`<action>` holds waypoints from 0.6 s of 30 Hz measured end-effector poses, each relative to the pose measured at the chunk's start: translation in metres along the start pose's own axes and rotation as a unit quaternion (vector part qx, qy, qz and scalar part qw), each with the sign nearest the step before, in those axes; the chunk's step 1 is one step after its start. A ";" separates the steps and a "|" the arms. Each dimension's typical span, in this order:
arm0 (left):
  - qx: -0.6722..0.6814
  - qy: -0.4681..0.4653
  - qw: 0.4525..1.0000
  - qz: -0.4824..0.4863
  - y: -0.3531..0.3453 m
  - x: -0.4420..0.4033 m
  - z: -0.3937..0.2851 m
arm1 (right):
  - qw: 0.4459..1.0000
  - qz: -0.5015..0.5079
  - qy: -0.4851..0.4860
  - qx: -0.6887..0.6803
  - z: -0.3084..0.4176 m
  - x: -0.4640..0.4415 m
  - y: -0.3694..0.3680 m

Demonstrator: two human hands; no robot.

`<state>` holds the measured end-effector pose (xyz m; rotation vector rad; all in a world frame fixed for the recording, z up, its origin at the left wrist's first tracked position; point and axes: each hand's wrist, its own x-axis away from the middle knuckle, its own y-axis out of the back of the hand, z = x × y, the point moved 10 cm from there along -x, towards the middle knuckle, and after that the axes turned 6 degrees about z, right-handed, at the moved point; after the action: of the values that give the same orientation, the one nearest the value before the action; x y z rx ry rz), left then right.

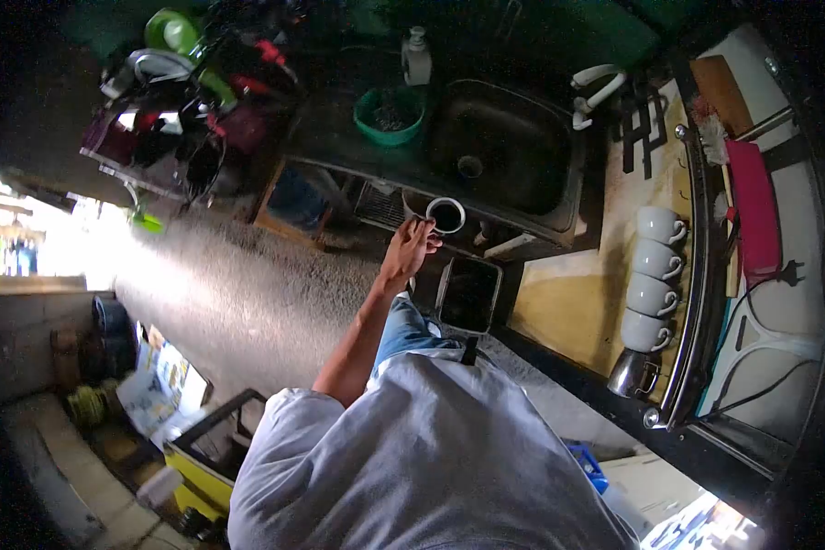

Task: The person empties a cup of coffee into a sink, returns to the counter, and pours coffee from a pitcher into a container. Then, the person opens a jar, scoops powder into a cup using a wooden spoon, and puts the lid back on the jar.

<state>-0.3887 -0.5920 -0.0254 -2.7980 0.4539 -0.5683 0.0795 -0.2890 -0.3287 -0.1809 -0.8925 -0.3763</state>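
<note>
Stretched forward from the left sleeve, my left hand (pixel 412 246) has its fingers closed at the near left side of a white-rimmed cup (pixel 460 216). The cup looks dark inside; whether that is liquid or shadow, I cannot tell. It is held upright or nearly so, in front of the counter edge. A handle, if there is one, is hidden by my fingers. Below the cup stands a dark open bin (pixel 470 293) with a pale rim. My right hand is out of view.
Ahead are a dark sink (pixel 495 128), a white faucet (pixel 600 92), a green bowl (pixel 390 137) and a soap bottle (pixel 416 60). White mugs (pixel 653 295) and a metal pitcher (pixel 629 373) line the right counter by a rail. A loaded dish rack (pixel 128 170) stands left.
</note>
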 end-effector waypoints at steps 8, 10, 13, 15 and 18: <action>0.010 0.011 0.991 0.136 0.005 -0.102 -0.006 | 0.967 -0.028 0.106 -0.231 -0.055 -0.038 -0.047; -0.022 0.018 0.994 0.108 0.007 -0.115 -0.015 | 0.983 -0.050 -0.095 -0.149 0.031 0.018 -0.093; -0.072 0.026 0.990 0.119 0.000 -0.132 -0.040 | 0.990 -0.065 -0.036 -0.121 0.087 0.035 -0.115; -0.054 0.003 0.990 0.132 -0.005 -0.142 -0.048 | 0.982 -0.103 -0.071 -0.144 0.103 0.057 -0.128; -0.034 -0.013 0.991 0.125 -0.009 -0.162 -0.054 | 0.987 -0.090 -0.064 -0.115 0.055 0.052 -0.127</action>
<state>-0.5502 -0.5372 -0.0289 -2.7486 0.8182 -0.4679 0.0196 -0.4014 -0.2538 -0.3411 -0.9946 -0.6419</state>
